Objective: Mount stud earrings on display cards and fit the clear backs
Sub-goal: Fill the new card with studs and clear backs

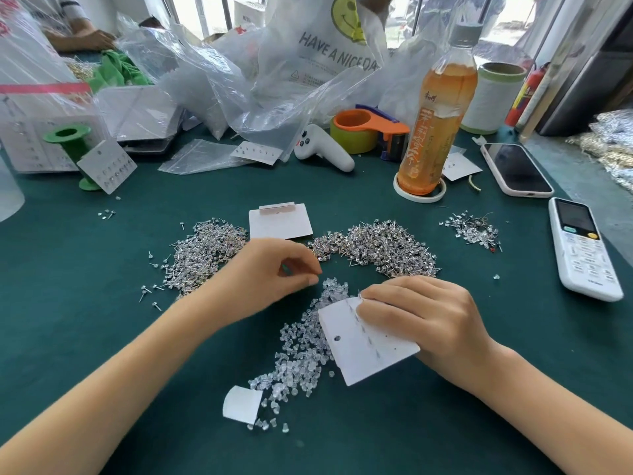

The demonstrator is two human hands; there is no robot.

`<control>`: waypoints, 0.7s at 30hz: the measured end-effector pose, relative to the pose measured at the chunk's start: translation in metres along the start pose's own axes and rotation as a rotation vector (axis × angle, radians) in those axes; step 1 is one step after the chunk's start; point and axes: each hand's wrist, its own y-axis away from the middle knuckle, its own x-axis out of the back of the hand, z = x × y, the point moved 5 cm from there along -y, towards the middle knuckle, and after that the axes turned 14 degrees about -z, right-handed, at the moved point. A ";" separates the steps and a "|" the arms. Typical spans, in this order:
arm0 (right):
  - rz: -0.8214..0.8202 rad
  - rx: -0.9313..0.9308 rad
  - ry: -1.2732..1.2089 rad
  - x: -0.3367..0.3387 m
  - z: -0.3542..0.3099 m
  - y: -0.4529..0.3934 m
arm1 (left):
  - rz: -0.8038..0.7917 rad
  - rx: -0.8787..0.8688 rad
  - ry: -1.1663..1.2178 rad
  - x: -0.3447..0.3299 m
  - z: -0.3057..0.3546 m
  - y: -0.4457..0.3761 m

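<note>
White display card [363,347] gripped by right hand [424,320]; left hand [274,272] fingertips pinched, contents unclear.

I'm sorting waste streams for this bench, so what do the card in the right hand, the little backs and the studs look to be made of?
Display card: matte white, flat with a punched hole, probably stiff paperboard or thin plastic. Clear backs: translucent and glossy, likely soft plastic or silicone. Stud earrings: thin shiny silvery posts, apparently metal, with clear glinting heads, glass or plastic, cannot tell.

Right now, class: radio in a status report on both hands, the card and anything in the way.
Right hand grips display card. Left hand pinching, contents too small to tell. Clear backs heaped beside and under card. Nothing blocking.
</note>
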 end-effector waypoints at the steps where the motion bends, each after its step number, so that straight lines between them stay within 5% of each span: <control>1: 0.002 -0.002 -0.006 0.000 0.000 0.000 | -0.017 -0.005 -0.010 -0.002 0.000 0.000; 21: -0.106 -0.068 -0.096 -0.001 0.004 -0.001 | -0.137 -0.060 -0.029 -0.007 0.005 0.008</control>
